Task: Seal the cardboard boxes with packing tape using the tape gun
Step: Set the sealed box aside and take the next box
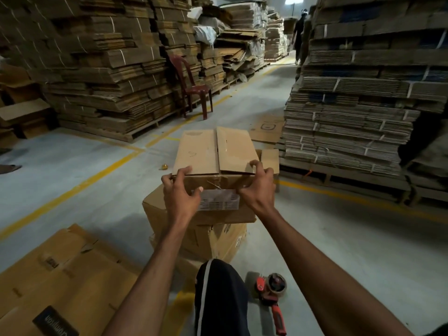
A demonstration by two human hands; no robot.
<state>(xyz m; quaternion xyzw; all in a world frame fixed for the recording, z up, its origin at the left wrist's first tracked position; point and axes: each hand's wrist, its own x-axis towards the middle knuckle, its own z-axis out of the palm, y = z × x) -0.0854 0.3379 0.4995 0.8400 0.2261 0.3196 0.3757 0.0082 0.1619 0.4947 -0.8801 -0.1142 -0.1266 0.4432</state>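
Observation:
A small brown cardboard box point(206, 154) sits on top of a stack of larger boxes point(213, 236) in front of me. Its two top flaps are folded down, the right one slightly raised. My left hand point(180, 192) grips the near left top edge, fingers over the flap and thumb on the front face. My right hand point(257, 184) grips the near right top edge the same way. A white label point(219, 200) is on the front face. The red tape gun point(271, 295) with a roll of tape lies on the floor at the lower right, beside my knee point(218, 292).
Tall stacks of flattened cartons on pallets line the left point(101, 69) and right point(363, 93) of a grey aisle with yellow lines. A red plastic chair point(191, 86) stands at the left stack. Flattened cartons point(55, 282) lie at lower left. A person point(299, 32) walks far back.

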